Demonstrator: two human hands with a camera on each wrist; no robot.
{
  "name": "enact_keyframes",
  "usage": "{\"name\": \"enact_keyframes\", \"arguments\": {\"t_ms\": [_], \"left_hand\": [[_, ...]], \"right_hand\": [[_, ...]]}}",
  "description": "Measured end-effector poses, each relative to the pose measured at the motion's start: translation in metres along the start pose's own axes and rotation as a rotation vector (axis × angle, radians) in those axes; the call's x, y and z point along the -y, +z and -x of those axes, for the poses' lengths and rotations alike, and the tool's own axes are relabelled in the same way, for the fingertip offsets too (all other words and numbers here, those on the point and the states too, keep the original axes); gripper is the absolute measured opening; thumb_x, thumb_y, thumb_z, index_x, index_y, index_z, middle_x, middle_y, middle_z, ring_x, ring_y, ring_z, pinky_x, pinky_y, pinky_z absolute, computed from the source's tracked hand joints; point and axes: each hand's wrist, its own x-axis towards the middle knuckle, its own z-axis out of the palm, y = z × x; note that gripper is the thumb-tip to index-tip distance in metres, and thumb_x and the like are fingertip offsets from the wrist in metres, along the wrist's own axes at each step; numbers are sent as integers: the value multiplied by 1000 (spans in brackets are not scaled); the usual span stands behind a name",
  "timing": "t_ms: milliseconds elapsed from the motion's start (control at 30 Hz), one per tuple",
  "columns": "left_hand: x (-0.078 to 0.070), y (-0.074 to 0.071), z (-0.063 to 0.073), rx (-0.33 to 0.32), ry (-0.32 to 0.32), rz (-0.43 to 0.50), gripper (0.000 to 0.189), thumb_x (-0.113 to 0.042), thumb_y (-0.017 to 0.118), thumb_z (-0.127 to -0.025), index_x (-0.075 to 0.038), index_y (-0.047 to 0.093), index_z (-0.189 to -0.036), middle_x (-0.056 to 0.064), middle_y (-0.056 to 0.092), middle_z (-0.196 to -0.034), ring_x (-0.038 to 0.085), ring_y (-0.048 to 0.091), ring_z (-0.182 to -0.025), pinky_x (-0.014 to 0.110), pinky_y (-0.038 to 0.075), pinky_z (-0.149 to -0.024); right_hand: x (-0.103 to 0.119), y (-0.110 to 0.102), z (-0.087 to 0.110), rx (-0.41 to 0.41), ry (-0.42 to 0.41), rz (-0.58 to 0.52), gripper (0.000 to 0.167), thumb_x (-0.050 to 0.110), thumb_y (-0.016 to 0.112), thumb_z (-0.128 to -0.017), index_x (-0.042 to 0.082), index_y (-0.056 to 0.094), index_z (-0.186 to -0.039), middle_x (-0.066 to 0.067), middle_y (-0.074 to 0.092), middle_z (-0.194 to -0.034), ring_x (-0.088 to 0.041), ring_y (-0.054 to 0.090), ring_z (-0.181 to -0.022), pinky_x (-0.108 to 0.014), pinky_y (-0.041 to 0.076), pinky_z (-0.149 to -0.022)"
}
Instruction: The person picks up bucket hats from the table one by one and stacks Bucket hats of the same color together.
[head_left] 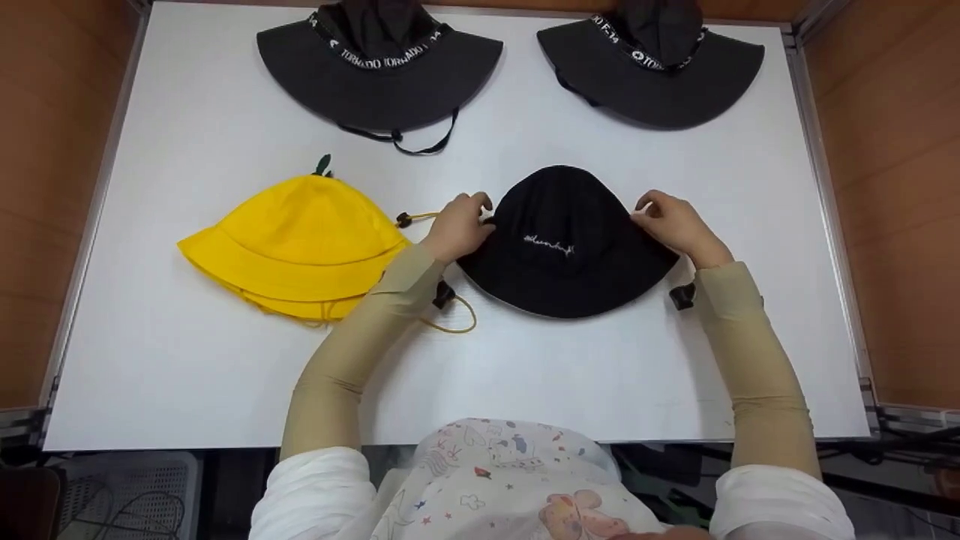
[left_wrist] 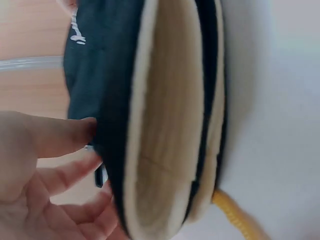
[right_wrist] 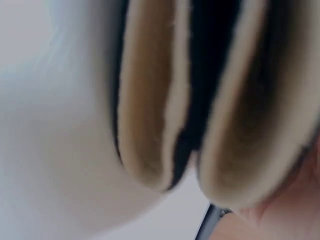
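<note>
A black bucket hat (head_left: 568,281) with small white script on its crown lies flattened at the middle of the table. My left hand (head_left: 459,227) pinches its left side, where brim meets crown, and my right hand (head_left: 681,229) pinches the right side. In the left wrist view, the left thumb presses on the dark cloth and the fingers curl behind it. Folded brim layers (right_wrist: 145,115) with cream lining lie one over another in the right wrist view; whether they belong to one hat or two I cannot tell. The right fingertips are mostly hidden there.
Left of the black hat lies a yellow hat (head_left: 300,225) with a green leaf tip; its yellow cord (head_left: 474,319) runs under my left forearm. Two dark wide-brimmed hats, one at the back left (head_left: 390,97) and one at the back right (head_left: 667,97), lie at the far edge. Wooden side panels (head_left: 885,187) flank the white table.
</note>
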Motion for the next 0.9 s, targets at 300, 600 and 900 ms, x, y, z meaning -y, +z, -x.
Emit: {"name": "enact_keyframes", "arguments": {"t_ms": [300,600,900], "left_hand": [[2,5,24,-144,82,170,16,-14,63,-89,0,60,-96,14,60,-91,26,54,-84,35,43,-79],[5,21,33,-68,89,204,16,-15,64,-89,0,61,-94,13,59,-88,25,54,-82,34,44,-78],[8,29,32,-70,127,184,16,-14,64,-88,2,61,-89,11,54,-81,24,50,-80,34,41,-77]], "right_hand": [[4,11,32,-55,-38,-73,26,24,56,-96,0,58,-101,-8,53,-84,-20,44,-75,-31,36,-70],[-1,27,37,-60,-22,-130,24,22,58,-94,-1,59,-100,-8,56,-87,-13,47,-76,-23,37,-70],[-8,34,34,-15,20,-223,24,22,62,-93,2,56,-104,1,48,-79,-10,43,-68,-22,37,-64]]}}
